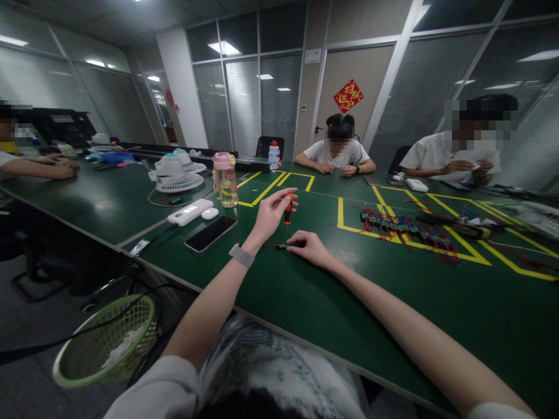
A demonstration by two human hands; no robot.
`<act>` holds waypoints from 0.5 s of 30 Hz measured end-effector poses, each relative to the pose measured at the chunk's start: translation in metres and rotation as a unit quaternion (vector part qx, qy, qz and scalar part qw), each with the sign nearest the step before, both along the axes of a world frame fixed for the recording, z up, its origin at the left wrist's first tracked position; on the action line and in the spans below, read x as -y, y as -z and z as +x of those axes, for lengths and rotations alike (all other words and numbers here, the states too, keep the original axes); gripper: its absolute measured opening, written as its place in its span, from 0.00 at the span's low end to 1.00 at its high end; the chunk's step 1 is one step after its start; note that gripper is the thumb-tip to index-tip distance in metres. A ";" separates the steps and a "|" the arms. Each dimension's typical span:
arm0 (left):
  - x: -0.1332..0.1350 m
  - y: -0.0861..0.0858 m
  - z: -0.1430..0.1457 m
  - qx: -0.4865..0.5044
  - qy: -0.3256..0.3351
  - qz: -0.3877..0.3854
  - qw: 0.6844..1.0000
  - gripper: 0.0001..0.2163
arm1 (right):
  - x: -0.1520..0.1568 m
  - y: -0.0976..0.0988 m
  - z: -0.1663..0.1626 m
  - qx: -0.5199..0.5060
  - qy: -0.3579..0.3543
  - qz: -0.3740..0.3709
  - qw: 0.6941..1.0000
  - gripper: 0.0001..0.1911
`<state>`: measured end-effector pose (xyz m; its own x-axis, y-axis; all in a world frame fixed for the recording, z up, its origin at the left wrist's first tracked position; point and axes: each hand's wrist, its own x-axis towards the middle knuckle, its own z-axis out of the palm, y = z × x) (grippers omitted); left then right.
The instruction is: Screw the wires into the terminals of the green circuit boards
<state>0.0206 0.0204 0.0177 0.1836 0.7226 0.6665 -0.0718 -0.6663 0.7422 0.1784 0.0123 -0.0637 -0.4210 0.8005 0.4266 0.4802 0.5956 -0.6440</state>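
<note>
My left hand (271,213), with a watch on its wrist, is closed around the orange and black handle of a screwdriver (287,210). The screwdriver stands upright, its thin shaft pointing down at a small green terminal block (283,245) on the table. Whether the tip sits in a screw is too small to tell. My right hand (311,249) rests on the table and pinches the right end of that terminal block between thumb and fingers. A thin red wire (271,245) runs out from the block's left side.
A phone (211,233), a white power bank (190,212) and a pink-lidded bottle (226,180) stand left of my hands. Bundled terminal blocks with red wires (406,227) lie to the right. A green basket (105,343) is below the table edge. Several people sit around the table.
</note>
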 end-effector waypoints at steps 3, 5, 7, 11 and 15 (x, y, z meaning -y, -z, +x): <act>0.000 0.000 0.000 -0.008 -0.085 0.028 0.996 0.10 | -0.001 0.001 0.000 0.000 0.003 0.000 1.000 0.07; 0.000 0.000 -0.001 -0.010 -0.099 0.042 0.994 0.09 | -0.001 0.001 0.000 -0.001 0.004 -0.001 1.000 0.07; 0.000 -0.001 -0.001 0.000 -0.042 0.023 0.999 0.13 | 0.000 0.001 0.000 -0.002 0.004 -0.001 1.000 0.07; -0.001 -0.001 -0.002 0.017 0.006 -0.022 1.000 0.16 | 0.002 0.001 0.000 -0.001 0.006 0.003 1.000 0.07; -0.001 -0.001 -0.003 -0.004 -0.081 0.017 0.997 0.13 | 0.002 0.000 -0.001 0.006 0.011 0.004 1.000 0.07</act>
